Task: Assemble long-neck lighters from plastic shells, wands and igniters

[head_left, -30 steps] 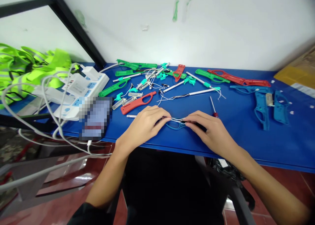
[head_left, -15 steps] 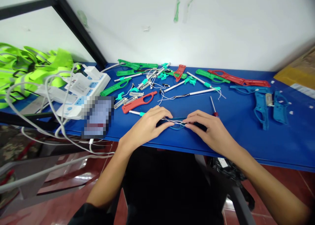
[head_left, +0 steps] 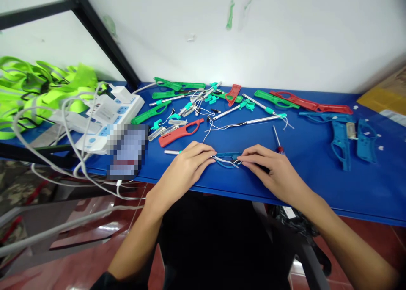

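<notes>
My left hand [head_left: 185, 167] is closed in a pinch on thin white wires [head_left: 223, 159] at the front of the blue table. Fingertips of my right hand [head_left: 274, 167] pinch the other end of these wires, by a small dark piece. Between and beneath the hands lies a blue lighter handle shell [head_left: 229, 166], partly covered by fingers. A metal lighter tube [head_left: 171, 152] with a teal part sticks out beyond my left hand. Just past my right hand rests a screwdriver [head_left: 279, 144] with a red handle.
Several green lighter shells [head_left: 152, 112], a red shell [head_left: 180, 132] and wired metal tubes [head_left: 261, 119] lie behind the hands. Blue shells [head_left: 341, 144] are at right. A power strip [head_left: 122, 116], blurred phone [head_left: 128, 150] and white cables crowd the left. A cardboard box [head_left: 387, 87] stands far right.
My left hand has shifted slightly left and down, and the gap between the hands is wider. More of the wires and the blue shell shows. The view has tilted slightly.
</notes>
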`<control>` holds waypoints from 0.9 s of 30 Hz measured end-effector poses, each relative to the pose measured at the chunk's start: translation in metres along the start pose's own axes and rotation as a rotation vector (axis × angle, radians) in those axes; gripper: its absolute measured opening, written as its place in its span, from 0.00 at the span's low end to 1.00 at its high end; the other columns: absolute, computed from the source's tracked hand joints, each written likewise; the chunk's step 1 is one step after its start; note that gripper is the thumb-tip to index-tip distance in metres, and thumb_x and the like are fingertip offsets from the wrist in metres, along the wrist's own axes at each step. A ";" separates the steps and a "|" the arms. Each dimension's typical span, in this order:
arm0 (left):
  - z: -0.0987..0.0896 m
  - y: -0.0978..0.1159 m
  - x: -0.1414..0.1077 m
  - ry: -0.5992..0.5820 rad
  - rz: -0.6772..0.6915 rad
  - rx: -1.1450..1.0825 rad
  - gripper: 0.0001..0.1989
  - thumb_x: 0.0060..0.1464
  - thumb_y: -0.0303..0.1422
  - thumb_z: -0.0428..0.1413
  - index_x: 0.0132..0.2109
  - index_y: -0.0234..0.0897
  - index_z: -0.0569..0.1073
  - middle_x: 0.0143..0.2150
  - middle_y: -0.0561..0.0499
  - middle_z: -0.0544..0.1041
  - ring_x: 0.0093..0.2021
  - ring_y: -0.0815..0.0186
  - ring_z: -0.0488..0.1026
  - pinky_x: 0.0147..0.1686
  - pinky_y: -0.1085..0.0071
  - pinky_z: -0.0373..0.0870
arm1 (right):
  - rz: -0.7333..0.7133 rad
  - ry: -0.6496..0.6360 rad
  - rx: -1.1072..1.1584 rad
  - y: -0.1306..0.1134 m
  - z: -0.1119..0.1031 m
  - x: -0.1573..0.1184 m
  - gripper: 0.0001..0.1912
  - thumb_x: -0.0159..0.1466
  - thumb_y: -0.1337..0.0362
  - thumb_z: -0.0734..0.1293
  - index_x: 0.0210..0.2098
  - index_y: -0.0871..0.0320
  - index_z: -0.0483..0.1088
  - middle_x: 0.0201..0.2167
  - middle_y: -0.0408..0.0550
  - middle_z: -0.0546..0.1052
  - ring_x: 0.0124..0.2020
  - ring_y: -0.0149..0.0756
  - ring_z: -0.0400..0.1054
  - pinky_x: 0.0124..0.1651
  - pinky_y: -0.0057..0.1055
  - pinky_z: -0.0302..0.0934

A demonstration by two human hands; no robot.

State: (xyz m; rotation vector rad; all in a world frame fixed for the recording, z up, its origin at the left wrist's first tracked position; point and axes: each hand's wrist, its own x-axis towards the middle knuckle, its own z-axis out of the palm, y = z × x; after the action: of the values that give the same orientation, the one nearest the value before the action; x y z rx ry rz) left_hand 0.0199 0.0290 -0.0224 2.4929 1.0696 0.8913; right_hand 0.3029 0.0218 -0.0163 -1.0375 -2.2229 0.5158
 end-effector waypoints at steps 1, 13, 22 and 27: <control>0.000 0.001 -0.001 0.004 0.003 -0.006 0.10 0.75 0.30 0.56 0.57 0.37 0.80 0.55 0.44 0.82 0.52 0.59 0.77 0.54 0.56 0.79 | -0.006 0.005 -0.013 0.000 0.001 -0.001 0.11 0.77 0.69 0.66 0.50 0.55 0.81 0.49 0.51 0.82 0.47 0.37 0.79 0.52 0.35 0.76; 0.007 0.008 0.001 -0.004 -0.054 -0.049 0.14 0.75 0.28 0.55 0.63 0.39 0.77 0.58 0.43 0.80 0.55 0.58 0.77 0.56 0.57 0.80 | -0.187 -0.143 -0.202 0.001 -0.008 0.014 0.15 0.80 0.66 0.60 0.46 0.59 0.79 0.46 0.54 0.82 0.43 0.39 0.80 0.47 0.36 0.77; -0.007 -0.001 0.018 -0.140 0.146 0.107 0.09 0.76 0.27 0.53 0.51 0.36 0.78 0.54 0.44 0.82 0.50 0.58 0.79 0.49 0.59 0.79 | -0.266 -0.156 -0.245 0.009 -0.011 0.017 0.15 0.79 0.70 0.59 0.49 0.58 0.79 0.46 0.54 0.84 0.45 0.41 0.81 0.50 0.39 0.79; 0.000 -0.002 0.016 -0.157 0.132 0.149 0.08 0.76 0.27 0.51 0.50 0.36 0.75 0.56 0.44 0.82 0.51 0.57 0.78 0.51 0.57 0.76 | -0.286 -0.154 -0.278 0.012 -0.007 0.012 0.14 0.79 0.69 0.59 0.51 0.60 0.77 0.48 0.55 0.84 0.46 0.42 0.81 0.54 0.41 0.78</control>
State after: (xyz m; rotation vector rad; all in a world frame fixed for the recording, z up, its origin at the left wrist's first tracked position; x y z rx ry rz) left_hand 0.0271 0.0422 -0.0167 2.7316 0.9622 0.6579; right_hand 0.3079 0.0394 -0.0137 -0.8126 -2.5801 0.1686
